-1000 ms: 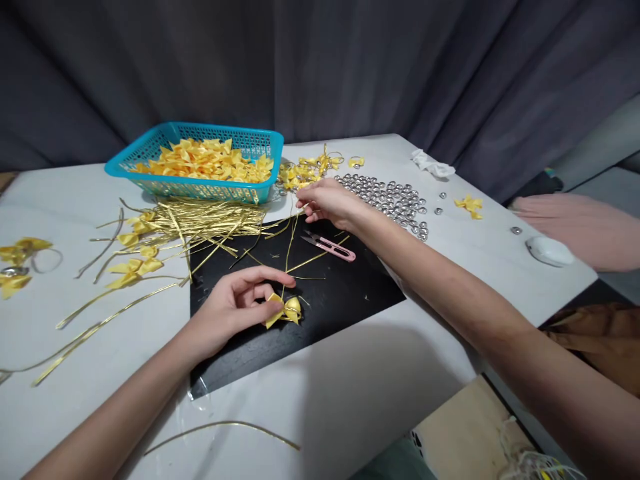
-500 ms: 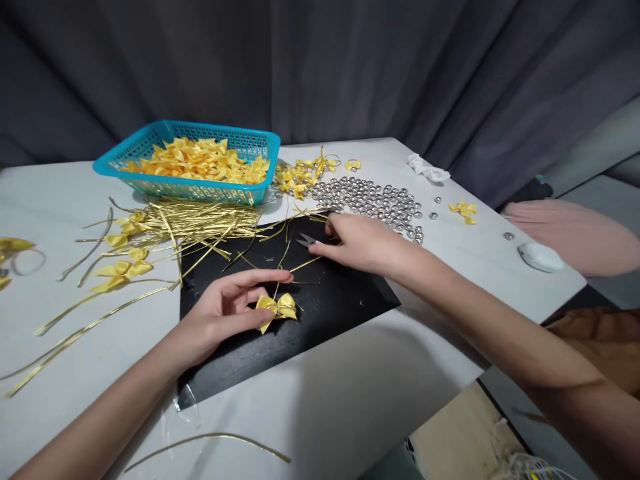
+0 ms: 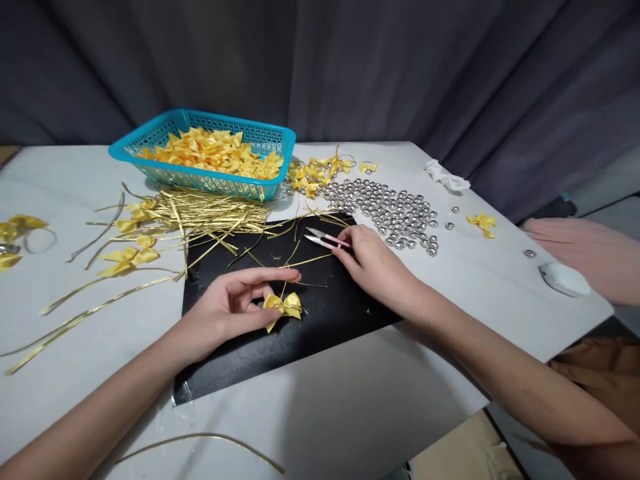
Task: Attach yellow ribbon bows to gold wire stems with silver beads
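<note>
Between thumb and fingers of my left hand [image 3: 235, 308] is a small yellow ribbon bow [image 3: 291, 305], tied at its middle with gold wire. It is held over a black mat [image 3: 330, 307]. My right hand [image 3: 373, 263] is closed on a pair of thread snips [image 3: 325, 239] with pinkish handles, the blades parted and pointing left. The snips are above the mat's far part, apart from the bow. Strands of gold wire [image 3: 313, 260] lie between the two hands.
A blue basket [image 3: 200, 172] full of yellow bows stands at the back left, with a pile of gold twist ties [image 3: 210, 212] before it. Silver beads [image 3: 385, 207] spread at the back right. A white computer mouse [image 3: 565, 279] sits near the right edge.
My right hand now shows the snips more fully, with the handles in its fingers. My left hand keeps the bow in almost the same place. The view has shifted slightly.
</note>
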The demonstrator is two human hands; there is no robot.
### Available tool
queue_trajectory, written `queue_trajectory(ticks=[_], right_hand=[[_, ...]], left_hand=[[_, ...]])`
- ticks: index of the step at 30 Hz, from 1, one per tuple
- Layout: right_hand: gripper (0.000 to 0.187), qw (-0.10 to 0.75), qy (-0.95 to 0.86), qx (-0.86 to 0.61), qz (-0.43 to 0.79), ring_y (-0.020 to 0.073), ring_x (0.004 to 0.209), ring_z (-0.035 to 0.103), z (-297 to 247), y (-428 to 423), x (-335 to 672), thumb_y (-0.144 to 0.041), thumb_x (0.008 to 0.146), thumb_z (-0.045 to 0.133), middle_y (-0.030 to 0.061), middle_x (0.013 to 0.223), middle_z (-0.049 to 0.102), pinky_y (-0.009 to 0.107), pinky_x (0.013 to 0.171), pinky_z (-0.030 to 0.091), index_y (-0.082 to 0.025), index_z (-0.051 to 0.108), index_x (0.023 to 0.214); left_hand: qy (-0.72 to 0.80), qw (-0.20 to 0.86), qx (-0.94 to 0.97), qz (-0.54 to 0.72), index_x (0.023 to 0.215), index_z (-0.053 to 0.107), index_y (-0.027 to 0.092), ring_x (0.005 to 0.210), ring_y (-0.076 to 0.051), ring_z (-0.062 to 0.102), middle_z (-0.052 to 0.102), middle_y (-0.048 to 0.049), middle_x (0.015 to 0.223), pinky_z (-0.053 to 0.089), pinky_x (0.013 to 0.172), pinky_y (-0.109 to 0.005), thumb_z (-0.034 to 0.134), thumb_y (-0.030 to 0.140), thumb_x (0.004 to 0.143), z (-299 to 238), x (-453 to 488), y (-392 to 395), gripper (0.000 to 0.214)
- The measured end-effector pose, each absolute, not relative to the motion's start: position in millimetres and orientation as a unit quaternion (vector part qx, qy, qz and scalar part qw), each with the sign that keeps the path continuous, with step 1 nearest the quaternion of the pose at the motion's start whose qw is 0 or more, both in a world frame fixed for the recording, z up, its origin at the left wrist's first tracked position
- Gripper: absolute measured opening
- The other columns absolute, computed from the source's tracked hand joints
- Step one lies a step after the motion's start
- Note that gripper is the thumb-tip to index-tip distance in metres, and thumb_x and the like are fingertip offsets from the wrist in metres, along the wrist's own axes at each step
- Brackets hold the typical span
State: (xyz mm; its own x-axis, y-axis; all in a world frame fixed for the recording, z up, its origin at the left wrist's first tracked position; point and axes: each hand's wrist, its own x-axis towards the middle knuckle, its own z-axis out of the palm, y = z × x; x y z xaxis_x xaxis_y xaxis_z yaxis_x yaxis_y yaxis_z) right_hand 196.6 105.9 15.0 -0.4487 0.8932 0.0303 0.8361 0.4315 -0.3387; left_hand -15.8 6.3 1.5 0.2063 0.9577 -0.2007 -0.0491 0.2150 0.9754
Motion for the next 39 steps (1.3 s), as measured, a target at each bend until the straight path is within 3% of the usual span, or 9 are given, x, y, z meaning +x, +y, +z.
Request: queue_trajectory(ticks=[6, 10, 12, 15, 17, 19, 23, 29, 39], right_hand=[[0.028, 0.145, -0.800, -0.546, 0.203, 0.0212, 0.076, 0.056, 23.7, 109.1, 209.3, -0.033, 0.092, 0.037, 0.0109, 0.091, 0.060, 0.030, 0.065, 0.039, -0.014, 0.043, 0.113], [0.031, 0.184, -0.771, -0.551, 0.261, 0.0151, 0.065, 0.050, 46.9, 105.3, 217.6, -0.047, 0.092, 0.038, 0.0038, 0.076, 0.054, 0.027, 0.060, 0.037, -0.019, 0.051, 0.086], [0.032, 0.196, -0.749, -0.514, 0.370, 0.0103, 0.054, 0.042, 58.2, 100.8, 220.9, -0.049, 0.090, 0.041, -0.0010, 0.067, 0.044, 0.024, 0.051, 0.035, -0.020, 0.046, 0.080], [0.033, 0.070, -0.672, -0.394, 0.623, 0.0061, 0.044, 0.026, 66.9, 93.3, 223.3, -0.052, 0.089, 0.043, -0.0054, 0.062, 0.034, 0.020, 0.038, 0.026, -0.021, 0.041, 0.080], [0.035, -0.037, -0.606, -0.338, 0.719, 0.0053, 0.043, 0.018, 65.9, 88.9, 221.8, -0.053, 0.089, 0.042, -0.0071, 0.059, 0.028, 0.018, 0.035, 0.017, -0.020, 0.040, 0.079], [0.038, -0.078, -0.590, -0.330, 0.733, 0.0052, 0.046, 0.017, 61.5, 85.2, 217.5, -0.054, 0.089, 0.043, -0.0071, 0.059, 0.026, 0.017, 0.037, 0.014, -0.019, 0.037, 0.074], [0.041, -0.026, -0.669, -0.362, 0.649, 0.0057, 0.053, 0.026, 52.8, 79.6, 207.2, -0.053, 0.088, 0.046, -0.0045, 0.064, 0.032, 0.017, 0.043, 0.021, -0.018, 0.036, 0.069], [0.039, -0.010, -0.669, -0.360, 0.650, 0.0049, 0.049, 0.023, 46.4, 77.4, 201.5, -0.051, 0.085, 0.052, -0.0063, 0.058, 0.033, 0.017, 0.041, 0.016, -0.017, 0.040, 0.069], [0.038, -0.014, -0.589, -0.319, 0.742, 0.0022, 0.042, 0.018, 32.1, 77.8, 195.8, -0.046, 0.084, 0.056, -0.0098, 0.052, 0.031, 0.015, 0.037, 0.013, -0.018, 0.037, 0.068]], left_hand=[[0.479, 0.617, 0.460, 0.423, 0.110, 0.069, 0.027, 0.055, -0.007, 0.039, 0.049, 0.0044, 0.061, 0.033, 0.048, -0.016, 0.075, 0.023, 0.069, 2.1, -15.4, 5.0, 0.041], [0.483, 0.613, 0.450, 0.434, 0.108, 0.070, 0.027, 0.055, -0.007, 0.039, 0.049, 0.0040, 0.061, 0.033, 0.048, -0.016, 0.076, 0.022, 0.068, 2.5, -14.1, 6.0, 0.041], [0.487, 0.608, 0.446, 0.440, 0.108, 0.070, 0.026, 0.055, -0.007, 0.039, 0.049, 0.0039, 0.060, 0.034, 0.047, -0.016, 0.076, 0.021, 0.067, 2.9, -13.1, 7.0, 0.042], [0.496, 0.599, 0.441, 0.449, 0.107, 0.071, 0.025, 0.055, -0.007, 0.039, 0.055, 0.0020, 0.063, 0.036, 0.046, -0.015, 0.077, 0.020, 0.064, 3.5, -12.0, 7.7, 0.043], [0.497, 0.597, 0.439, 0.452, 0.106, 0.072, 0.025, 0.055, -0.007, 0.039, 0.061, -0.0003, 0.070, 0.037, 0.046, -0.015, 0.077, 0.019, 0.064, 3.3, -12.1, 7.2, 0.043], [0.495, 0.597, 0.442, 0.451, 0.107, 0.071, 0.027, 0.055, -0.006, 0.040, 0.065, -0.0022, 0.078, 0.037, 0.046, -0.015, 0.077, 0.019, 0.065, 2.3, -13.0, 6.3, 0.043], [0.502, 0.584, 0.461, 0.441, 0.109, 0.070, 0.033, 0.058, -0.006, 0.039, 0.066, -0.0013, 0.086, 0.037, 0.048, -0.014, 0.077, 0.020, 0.067, -1.1, -15.2, 6.0, 0.045], [0.493, 0.599, 0.468, 0.423, 0.113, 0.067, 0.035, 0.054, -0.006, 0.039, 0.049, 0.0052, 0.058, 0.034, 0.047, -0.014, 0.076, 0.022, 0.069, -2.9, -15.9, 7.7, 0.047], [0.481, 0.605, 0.473, 0.422, 0.114, 0.067, 0.033, 0.054, -0.005, 0.041, 0.049, 0.0053, 0.059, 0.037, 0.048, -0.012, 0.075, 0.020, 0.071, -2.5, -16.8, 7.1, 0.046]])
